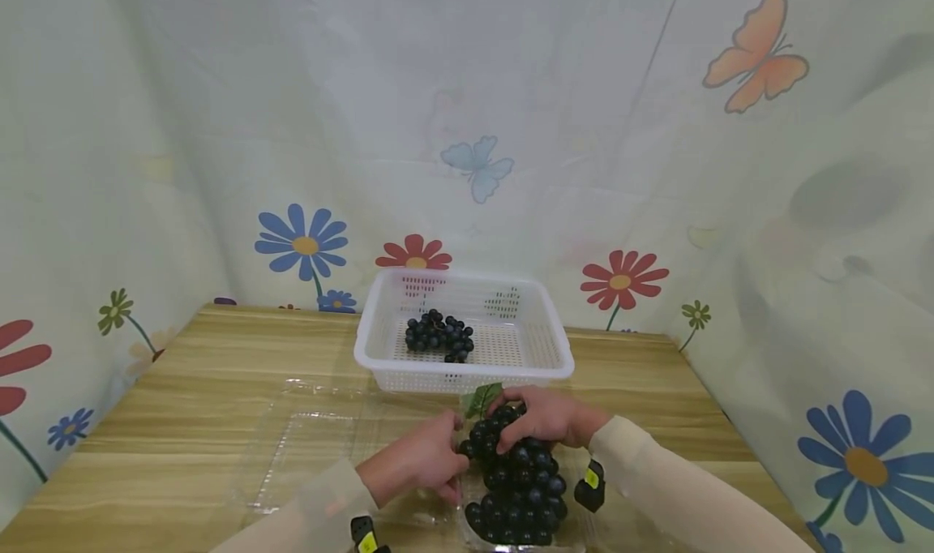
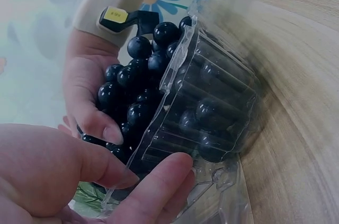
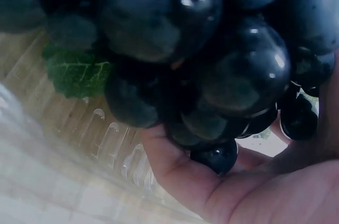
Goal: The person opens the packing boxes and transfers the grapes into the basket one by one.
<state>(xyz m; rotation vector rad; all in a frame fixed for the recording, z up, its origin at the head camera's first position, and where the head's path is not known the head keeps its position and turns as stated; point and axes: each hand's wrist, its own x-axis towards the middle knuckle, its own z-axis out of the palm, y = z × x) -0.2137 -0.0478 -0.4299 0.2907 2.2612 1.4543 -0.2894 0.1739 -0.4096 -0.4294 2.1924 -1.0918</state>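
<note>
A large bunch of dark grapes (image 1: 521, 488) with a green leaf (image 1: 481, 400) lies in a clear plastic clamshell box (image 2: 230, 91), heaped above its rim in the left wrist view. My right hand (image 1: 550, 415) grips the upper end of the bunch from above, thumb and fingers around the grapes. At the box's left side, my left hand (image 1: 426, 456) pinches the thin rim between thumb and fingers. In the right wrist view, close-up grapes (image 3: 159, 17) rest against the curled right fingers. The box's opened lid (image 1: 314, 447) spreads flat to the left.
Behind the hands stands a white perforated basket (image 1: 467, 369) holding a smaller bunch of dark grapes (image 1: 438, 334). The wooden table (image 1: 168, 399) meets a floral curtain (image 1: 365, 172) at the back and sides.
</note>
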